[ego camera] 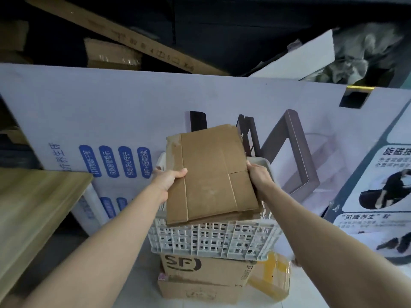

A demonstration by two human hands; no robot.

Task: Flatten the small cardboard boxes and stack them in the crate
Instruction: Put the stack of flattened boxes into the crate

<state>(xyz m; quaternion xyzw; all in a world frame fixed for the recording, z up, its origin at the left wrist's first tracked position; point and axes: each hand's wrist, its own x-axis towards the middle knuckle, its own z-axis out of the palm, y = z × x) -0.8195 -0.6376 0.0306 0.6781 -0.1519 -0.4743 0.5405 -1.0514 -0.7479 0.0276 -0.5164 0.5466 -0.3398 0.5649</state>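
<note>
Above the white perforated plastic crate (211, 238), the left hand (171, 181) and right hand (259, 176) pinch opposite side edges of a flattened brown cardboard box (211, 174); its long axis runs away from the person, hands equally near, crate directly below.

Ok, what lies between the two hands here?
In the head view, a flattened cardboard box spans the gap: the left hand grips its left edge, the right hand its right edge, over the white plastic crate.
</note>
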